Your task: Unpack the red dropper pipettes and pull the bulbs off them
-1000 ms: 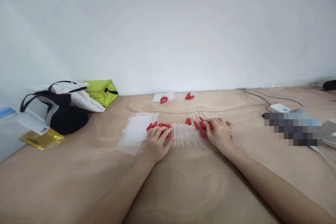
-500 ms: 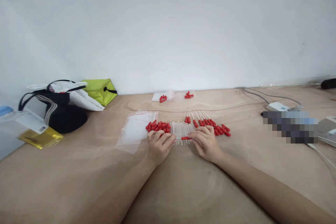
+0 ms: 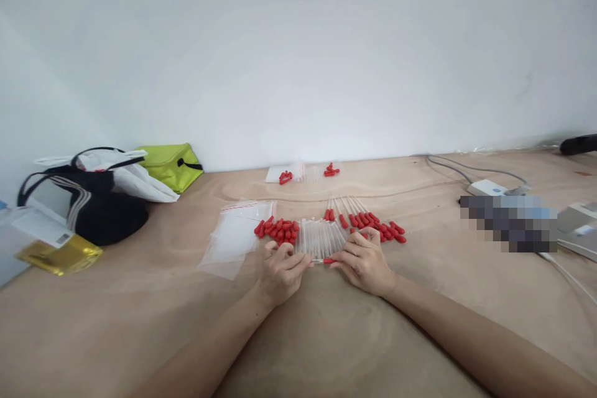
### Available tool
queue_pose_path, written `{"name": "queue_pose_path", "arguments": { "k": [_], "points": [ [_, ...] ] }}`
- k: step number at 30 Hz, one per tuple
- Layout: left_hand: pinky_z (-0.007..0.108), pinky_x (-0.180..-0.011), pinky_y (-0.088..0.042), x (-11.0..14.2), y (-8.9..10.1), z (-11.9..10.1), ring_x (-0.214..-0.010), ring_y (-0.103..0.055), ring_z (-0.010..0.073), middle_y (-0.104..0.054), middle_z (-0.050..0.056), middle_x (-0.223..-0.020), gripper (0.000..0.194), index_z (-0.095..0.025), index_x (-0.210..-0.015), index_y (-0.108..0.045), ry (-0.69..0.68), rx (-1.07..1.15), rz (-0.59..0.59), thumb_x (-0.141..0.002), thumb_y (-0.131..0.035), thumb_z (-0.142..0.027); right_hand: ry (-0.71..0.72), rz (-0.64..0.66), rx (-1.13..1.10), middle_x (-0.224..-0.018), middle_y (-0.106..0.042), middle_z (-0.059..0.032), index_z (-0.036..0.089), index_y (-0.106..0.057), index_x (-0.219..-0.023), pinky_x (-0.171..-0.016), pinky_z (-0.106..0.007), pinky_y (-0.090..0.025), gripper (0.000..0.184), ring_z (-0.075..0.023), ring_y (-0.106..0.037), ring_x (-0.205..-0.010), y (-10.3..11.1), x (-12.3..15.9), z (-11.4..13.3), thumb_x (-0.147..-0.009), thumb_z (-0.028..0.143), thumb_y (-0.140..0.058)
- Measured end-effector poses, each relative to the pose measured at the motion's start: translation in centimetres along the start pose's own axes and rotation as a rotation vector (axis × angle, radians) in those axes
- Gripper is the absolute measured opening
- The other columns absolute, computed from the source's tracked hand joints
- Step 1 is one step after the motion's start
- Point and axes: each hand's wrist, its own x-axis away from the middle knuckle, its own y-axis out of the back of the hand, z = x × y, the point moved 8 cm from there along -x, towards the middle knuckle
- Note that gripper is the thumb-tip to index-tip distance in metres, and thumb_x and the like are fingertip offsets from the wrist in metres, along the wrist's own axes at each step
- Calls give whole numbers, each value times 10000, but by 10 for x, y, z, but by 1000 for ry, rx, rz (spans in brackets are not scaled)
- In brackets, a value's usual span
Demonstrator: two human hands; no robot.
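Observation:
My left hand (image 3: pixel 282 272) pinches a thin clear glass dropper tube (image 3: pixel 318 261), its far part hidden by my fingers. The fingers of my right hand (image 3: pixel 364 263) are closed on a red rubber bulb (image 3: pixel 329 260) at the tube's right end; tube and bulb lie in one line, level. Just behind them is a row of clear glass tubes (image 3: pixel 319 236). Loose red bulbs (image 3: pixel 282 230) are heaped beyond my left hand. Past my right hand lie several droppers with red bulbs fitted (image 3: pixel 359 220), tips pointing away, beside more red bulbs (image 3: pixel 394 231).
Clear zip bags (image 3: pixel 233 236) lie left of the bulbs. By the wall are small bags (image 3: pixel 275 173) with red bulbs. A black cap (image 3: pixel 107 214), a yellow-green bag (image 3: pixel 170 165) and a pack with yellow contents (image 3: pixel 63 252) stand left. A white power strip (image 3: pixel 487 188) with cables lies right.
Both hands have moved slightly toward me with the tube and bulb, off the row of tubes. Less of the red bulb shows now. The view has shifted a little.

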Motion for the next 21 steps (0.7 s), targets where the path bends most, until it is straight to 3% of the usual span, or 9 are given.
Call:
{"name": "queue_pose_path", "arguments": {
  "k": [15,21],
  "points": [
    [322,-675,-302,1,4,-3,-586,-485,117,-577,-50,-542,91,-210,-737,-588,-36,-4,-12,-806,-529,-206,32,105,-30,-662,-575,8,201,-611,-750,-739,-350,-228,207,-126,-452,-692,-5,3,4,-836,269,-435],
    [254,-608,-387,10,7,19,-590,-506,107,-591,-4,-655,149,-189,-843,-582,87,129,-78,-826,-456,-111,-103,-4,-104,-730,-586,-24,189,-599,-772,-705,-337,-327,184,-142,-495,-712,9,12,-21,-840,248,-439]
  ]
}}
